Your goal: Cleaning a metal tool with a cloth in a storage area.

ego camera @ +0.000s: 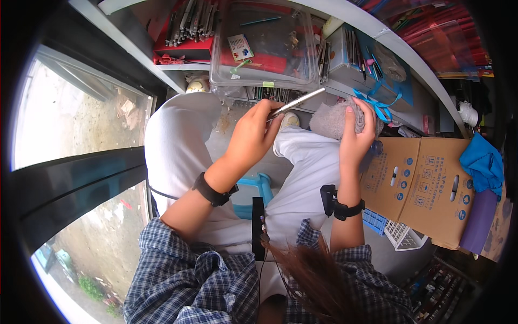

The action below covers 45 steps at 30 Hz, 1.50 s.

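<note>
My left hand [253, 131] is closed around a slim silver pen-like stick [301, 100], its far end pointing up and to the right. My right hand [358, 131] is raised to the right of it, its fingers against a greyish, fluffy cloth [330, 119]. Whether they grip the cloth or only touch it, I cannot tell. A light blue ribbon bow [378, 103] lies just beyond the right fingertips. Ahead of both hands stands a clear plastic box [263, 75] with a printed card [240, 47] and a green-handled tool on it or in it.
Bundled pens [192, 20] rest on a red box at the shelf's left. A blue plastic stool [265, 190] stands between my legs. To the right are a cardboard box [412, 182], a blue cloth [483, 162] and a white plastic basket [404, 237]. A dark-framed window [81, 166] borders the left side.
</note>
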### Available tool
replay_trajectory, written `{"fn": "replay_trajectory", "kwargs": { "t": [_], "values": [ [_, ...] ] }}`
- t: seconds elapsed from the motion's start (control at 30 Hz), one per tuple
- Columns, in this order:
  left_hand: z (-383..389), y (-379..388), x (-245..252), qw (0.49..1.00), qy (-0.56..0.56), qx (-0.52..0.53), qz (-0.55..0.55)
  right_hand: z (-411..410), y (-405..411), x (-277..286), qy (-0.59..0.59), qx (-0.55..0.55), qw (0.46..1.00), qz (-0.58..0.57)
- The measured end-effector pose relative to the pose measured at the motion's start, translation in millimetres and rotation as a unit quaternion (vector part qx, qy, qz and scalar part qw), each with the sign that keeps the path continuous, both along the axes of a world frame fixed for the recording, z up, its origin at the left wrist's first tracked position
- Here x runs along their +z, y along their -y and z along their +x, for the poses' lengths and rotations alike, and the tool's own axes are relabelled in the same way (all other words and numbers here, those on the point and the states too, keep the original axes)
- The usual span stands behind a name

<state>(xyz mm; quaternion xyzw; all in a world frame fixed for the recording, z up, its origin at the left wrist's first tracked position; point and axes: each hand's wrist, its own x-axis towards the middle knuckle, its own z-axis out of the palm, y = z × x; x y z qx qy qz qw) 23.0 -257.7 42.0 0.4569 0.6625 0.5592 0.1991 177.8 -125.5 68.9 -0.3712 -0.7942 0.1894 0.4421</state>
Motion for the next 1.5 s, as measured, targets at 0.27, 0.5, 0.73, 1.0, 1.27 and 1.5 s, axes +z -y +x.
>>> {"fn": "replay_trajectory", "kwargs": {
  "t": [0.27,0.5,0.73,1.0,1.27,1.5],
  "values": [
    [1.2,-0.6,-14.4,1.000,0.007,0.001,-0.025,-3.5,7.3,1.4,-0.201,0.046,0.948,-0.241],
    [0.9,-2.8,-16.8,0.999,-0.009,0.002,-0.032,-27.7,23.2,16.5,-0.327,0.105,0.889,-0.302],
    [2.1,-1.6,-9.4,0.990,-0.112,0.012,0.082,-51.6,49.4,14.7,-0.008,0.194,0.981,-0.002],
    [2.4,-1.7,-20.3,0.973,-0.195,0.021,0.126,-54.4,43.5,11.4,0.046,0.147,0.988,0.014],
    [-0.3,-3.1,-5.0,0.982,-0.164,0.001,0.090,-23.3,-3.3,12.0,0.006,0.009,1.000,-0.023],
    [-1.0,-2.0,-8.0,0.998,-0.045,0.002,0.044,-4.6,-6.7,13.7,-0.121,0.008,0.972,-0.201]
  ]
}}
